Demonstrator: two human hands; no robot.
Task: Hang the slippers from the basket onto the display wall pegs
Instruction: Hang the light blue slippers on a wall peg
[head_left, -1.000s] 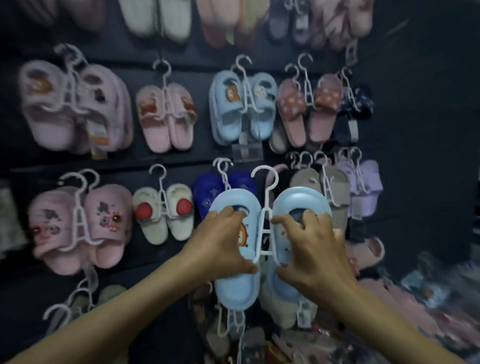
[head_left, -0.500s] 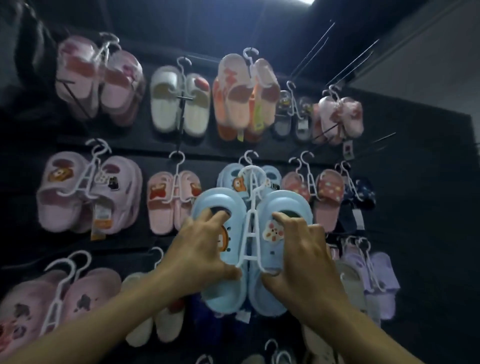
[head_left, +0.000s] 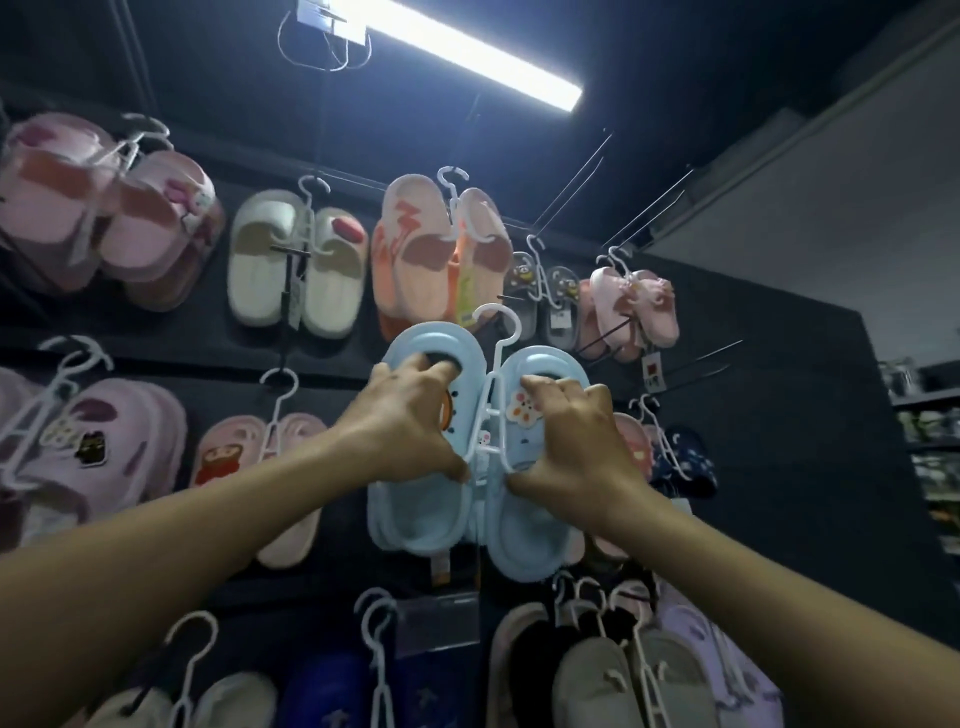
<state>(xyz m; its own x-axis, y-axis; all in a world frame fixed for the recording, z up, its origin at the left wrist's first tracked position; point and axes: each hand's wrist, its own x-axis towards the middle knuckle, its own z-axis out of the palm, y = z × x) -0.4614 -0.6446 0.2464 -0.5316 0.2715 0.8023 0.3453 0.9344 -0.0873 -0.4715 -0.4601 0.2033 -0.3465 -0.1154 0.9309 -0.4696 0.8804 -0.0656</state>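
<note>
Smooth, faintly glossy plastic slippers (head_left: 415, 514) on white plastic hanger (head_left: 497, 358); thin metal pegs (head_left: 571, 182), matt black wall (head_left: 753, 415)

Slippers (head_left: 415, 519) in left hand (head_left: 410, 421), right hand (head_left: 576, 441)

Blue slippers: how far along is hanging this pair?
Done: other pairs, like the white pair, already hang on the wall. In hand: left hand and right hand hold the blue slippers up; their hanger hook sits on no peg I can see. Left: hook it on, release.
</note>
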